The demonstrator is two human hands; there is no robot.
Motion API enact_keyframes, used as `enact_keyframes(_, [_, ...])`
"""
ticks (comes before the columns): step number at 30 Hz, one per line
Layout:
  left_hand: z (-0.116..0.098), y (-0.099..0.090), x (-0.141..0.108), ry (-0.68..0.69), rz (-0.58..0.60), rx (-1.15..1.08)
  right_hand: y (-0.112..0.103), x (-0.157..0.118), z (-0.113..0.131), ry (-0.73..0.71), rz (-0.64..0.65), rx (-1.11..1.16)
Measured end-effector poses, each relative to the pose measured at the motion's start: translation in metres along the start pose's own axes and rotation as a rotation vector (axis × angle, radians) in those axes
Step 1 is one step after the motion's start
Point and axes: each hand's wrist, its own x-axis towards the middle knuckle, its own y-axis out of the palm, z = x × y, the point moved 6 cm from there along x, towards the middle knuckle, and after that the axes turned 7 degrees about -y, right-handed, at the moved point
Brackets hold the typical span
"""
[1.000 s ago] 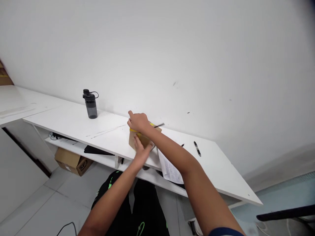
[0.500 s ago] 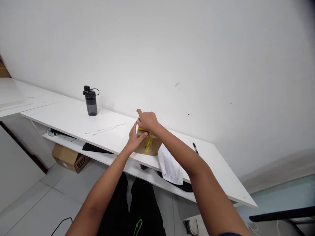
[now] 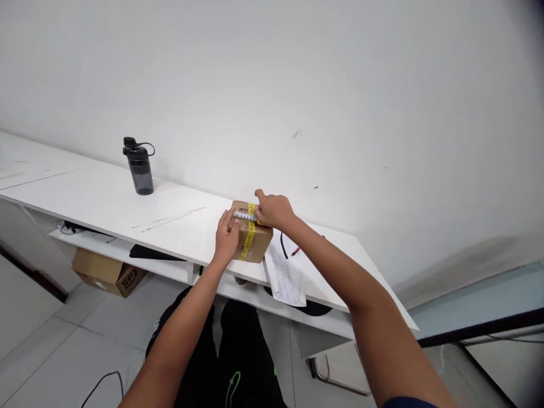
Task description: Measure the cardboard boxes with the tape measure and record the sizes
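Observation:
A small cardboard box (image 3: 260, 247) with yellow tape rests near the front edge of the white shelf top. Across its upper face lies a short stretch of white measuring tape (image 3: 244, 216) with dark marks. My left hand (image 3: 226, 237) is at the box's left side, its fingers closed on the box and the left end of the tape. Over the right part of the box top is my right hand (image 3: 273, 212), its fingers curled round the other end of the measuring tape; what else they hold is hidden.
A dark bottle (image 3: 140, 171) stands to the left near the wall. Written paper (image 3: 285, 275) hangs over the front edge, with pens (image 3: 284, 246) on it. Below are a lower shelf (image 3: 170, 267) and a cardboard box (image 3: 108, 272) on the floor.
My right hand has moved right along the box top, and a stretch of measuring tape now shows between my hands. The view has shifted, and more of the box shows.

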Motion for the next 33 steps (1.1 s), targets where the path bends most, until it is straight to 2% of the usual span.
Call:
enact_keyframes(3, [0.002,-0.006,0.003,-0.017,-0.022,0.019,0.012,-0.027,-0.039,0.098,0.046,-0.021])
enact_keyframes(6, [0.003,-0.011,0.006,-0.042,-0.055,0.034,0.022,-0.049,-0.07,0.223,0.069,0.053])
enact_keyframes(10, [0.0,-0.006,0.004,-0.028,-0.037,0.038,0.019,-0.054,-0.084,0.326,-0.002,0.172])
enact_keyframes(14, [0.003,0.004,-0.001,-0.083,0.002,-0.027,-0.001,-0.026,-0.065,0.261,-0.102,0.202])
enact_keyframes(18, [0.009,0.005,0.0,-0.111,0.012,-0.048,-0.02,0.018,-0.021,0.121,-0.142,0.255])
enact_keyframes(22, [0.007,0.002,0.0,-0.098,0.033,-0.04,-0.023,0.055,0.033,-0.03,-0.109,0.213])
enact_keyframes(25, [0.0,0.002,-0.003,-0.024,0.054,-0.054,-0.018,0.068,0.06,-0.108,-0.057,0.119])
enact_keyframes(28, [-0.004,0.001,-0.005,-0.002,0.055,-0.018,-0.012,0.066,0.067,-0.134,-0.007,0.04])
enact_keyframes(33, [-0.009,-0.002,-0.007,0.01,0.017,0.121,-0.01,0.047,0.053,-0.109,0.025,-0.025])
